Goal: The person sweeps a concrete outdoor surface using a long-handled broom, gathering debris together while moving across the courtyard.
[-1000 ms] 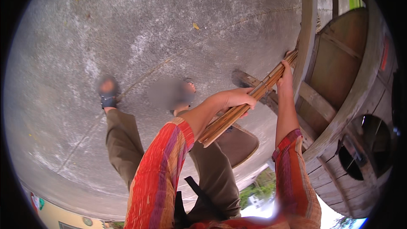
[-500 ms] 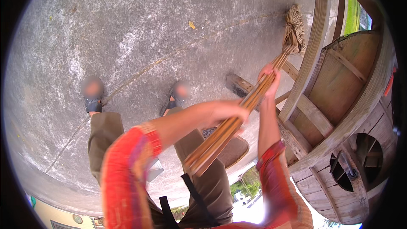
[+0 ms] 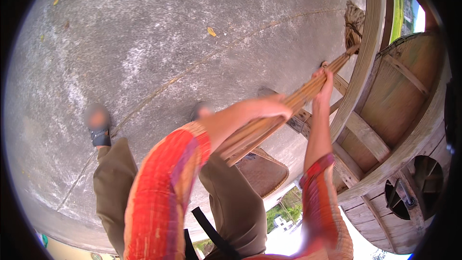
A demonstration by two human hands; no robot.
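Slanting up and to the right in front of me is a long broom-like bundle of thin brown sticks [image 3: 305, 91], with a tied, straw-like head [image 3: 354, 19] at its far end. My right hand [image 3: 324, 81] is wrapped round the sticks at the upper part, nearer that head. Lower down, my left hand [image 3: 279, 108] lies across the bundle and grips it; motion blurs its fingers. The loose lower ends of the sticks spread apart above my right leg. The head hangs close beside an upright wooden post [image 3: 368, 38].
At the right stands a large weathered wooden machine [image 3: 390, 101] with a rounded casing, a frame and a round opening. A shallow woven tray [image 3: 262, 172] lies on the concrete floor [image 3: 159, 33] near my leg. A yellow leaf [image 3: 211, 32] lies farther off.
Both hands and the bundle have shifted to the right, and its head is now closer to the wooden post. The lower stick ends have swung up and look more spread. My view has moved slightly.
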